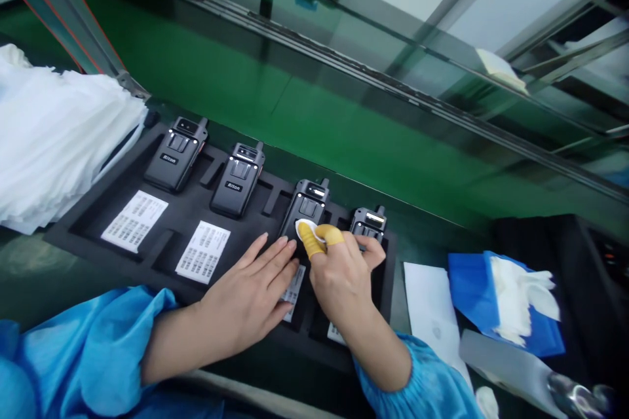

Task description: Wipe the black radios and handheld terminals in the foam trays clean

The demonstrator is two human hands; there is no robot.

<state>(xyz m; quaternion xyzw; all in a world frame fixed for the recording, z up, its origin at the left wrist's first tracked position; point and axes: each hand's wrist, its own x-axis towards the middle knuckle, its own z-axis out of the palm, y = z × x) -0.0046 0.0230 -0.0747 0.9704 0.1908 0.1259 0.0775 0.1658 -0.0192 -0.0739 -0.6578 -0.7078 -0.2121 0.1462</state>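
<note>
We see a black foam tray [93, 216] on the green counter [314, 111], carrying four black handheld radios in a row, with white barcode labels [134, 220] below them. Our left hand [250, 298] lies flat on the tray beside the third black radio [307, 206]. Our right hand [344, 275], with yellow finger cots, pinches a small white oval sticker [305, 230] against that radio.

Head camera looks down, close, tilted, over the black tray [98, 209].
</note>
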